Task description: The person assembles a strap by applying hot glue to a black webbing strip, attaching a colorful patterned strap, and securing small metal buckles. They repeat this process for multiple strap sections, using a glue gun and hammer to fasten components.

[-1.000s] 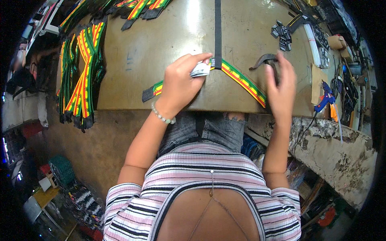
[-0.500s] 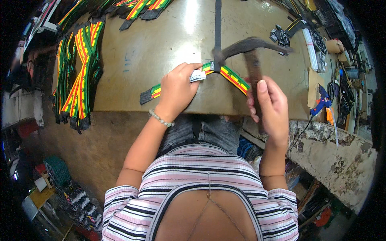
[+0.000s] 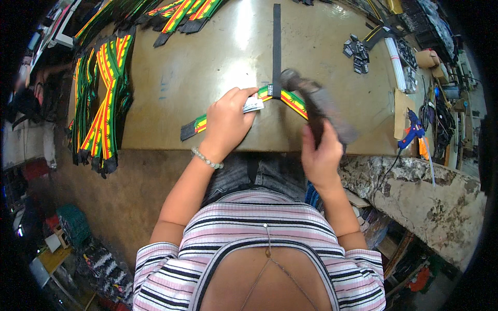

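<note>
My right hand point(image 3: 322, 160) is closed round the handle of a hammer point(image 3: 320, 101), blurred by motion, its head just right of the strap joint. Beneath my left hand point(image 3: 227, 120) a green, yellow and red patterned strap point(image 3: 291, 105) lies on the table, its frayed black end sticking out to the left. The fingers pinch this strap, and a folded white label point(image 3: 253, 104) shows beside them. A black webbing strip point(image 3: 277, 46) runs away from the joint toward the far side. What lies under the left palm is hidden.
Bundles of similar patterned straps point(image 3: 106, 98) hang over the table's left edge, with more at the far left. Small black pieces point(image 3: 356, 52) lie to the right. A blue glue gun point(image 3: 413, 129) with a cord sits at the right edge, near white sticks point(image 3: 395, 65).
The hammer has swung round and my right hand has moved left and slightly nearer. My left hand stays almost in place on the strap.
</note>
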`<state>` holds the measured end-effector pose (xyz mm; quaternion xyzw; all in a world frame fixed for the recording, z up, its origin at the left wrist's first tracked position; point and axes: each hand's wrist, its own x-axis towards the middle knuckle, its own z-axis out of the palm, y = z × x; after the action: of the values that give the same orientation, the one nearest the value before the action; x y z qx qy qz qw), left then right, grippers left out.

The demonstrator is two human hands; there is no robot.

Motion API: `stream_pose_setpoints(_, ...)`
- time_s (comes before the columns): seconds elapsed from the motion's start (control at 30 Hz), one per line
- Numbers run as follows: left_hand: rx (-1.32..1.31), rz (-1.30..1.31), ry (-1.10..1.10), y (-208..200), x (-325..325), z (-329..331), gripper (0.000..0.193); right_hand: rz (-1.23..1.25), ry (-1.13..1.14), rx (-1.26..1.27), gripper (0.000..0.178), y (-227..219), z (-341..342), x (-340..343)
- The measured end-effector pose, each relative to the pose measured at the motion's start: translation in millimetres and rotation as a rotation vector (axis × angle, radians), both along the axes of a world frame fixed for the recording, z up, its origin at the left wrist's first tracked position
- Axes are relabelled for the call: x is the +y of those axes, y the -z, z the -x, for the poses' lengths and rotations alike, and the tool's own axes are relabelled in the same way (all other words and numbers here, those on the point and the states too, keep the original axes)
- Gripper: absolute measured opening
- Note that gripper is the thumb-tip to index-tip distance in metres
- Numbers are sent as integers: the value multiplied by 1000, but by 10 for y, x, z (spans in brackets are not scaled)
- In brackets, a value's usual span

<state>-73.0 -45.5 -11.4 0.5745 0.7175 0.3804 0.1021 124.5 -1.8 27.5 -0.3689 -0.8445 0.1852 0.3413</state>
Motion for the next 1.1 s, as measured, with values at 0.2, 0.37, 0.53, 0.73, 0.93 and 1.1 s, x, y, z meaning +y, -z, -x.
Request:
stream_pose_setpoints(0.2, 30, -6, 30, -51, 19, 0, 30, 205, 110, -110, 36, 130, -138, 130)
stream_pose_setpoints(0.37, 169, 92, 104, -99, -15, 26, 29, -35, 438, -293, 39, 130, -612, 485)
stream_pose_setpoints(0.53, 206, 49, 340, -364, -133, 57, 17, -329, 451, -465, 39, 77, -861, 768)
stream_pose_setpoints(0.73, -365, -61, 120, -559, -241, -293, 9, 944, -382, 669, 31, 209, 46, 516)
stream_pose_setpoints(0.93, -194, -59, 161, -450, -71, -304, 15, 931, -437, 516, 23, 65, 471, 670)
stream_pose_setpoints(1.1, 78, -25, 9, -578, -1, -98, 17, 1152, -601, 214, 26, -22, 274, 971)
